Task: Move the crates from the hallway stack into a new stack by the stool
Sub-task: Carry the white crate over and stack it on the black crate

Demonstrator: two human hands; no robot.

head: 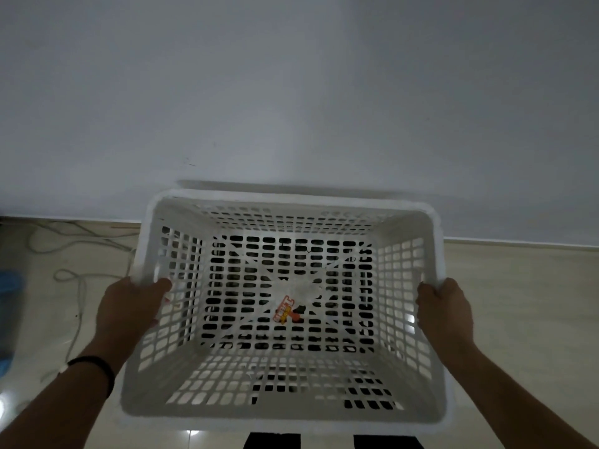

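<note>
Both hands grip one white crate [285, 306] by its side rims: left hand [129, 306] curled over the left rim with the thumb hooked inside the wall, right hand [442, 307] wrapped over the right rim, fingers closed around the edge. Crate is held up off the floor, open side up, in front of the wall and close to it; whether its far rim touches the wall can't be told.

Wall [291, 92], plain and pale, fills the top half. Floor [518, 303], glossy light tile, runs below it, meeting at a baseboard line. Crate is rectangular, slotted on all walls and on the bottom, diagonal ribs crossing at the bottom centre. Blue object [9, 312] at the left edge, blurred, unclear what it is. Loose cord [77, 286] snakes over the floor left of the crate. Black wristband [97, 367] on the left forearm. Small orange and yellow label [287, 309] sits at the crate's bottom centre, print unreadable.
</note>
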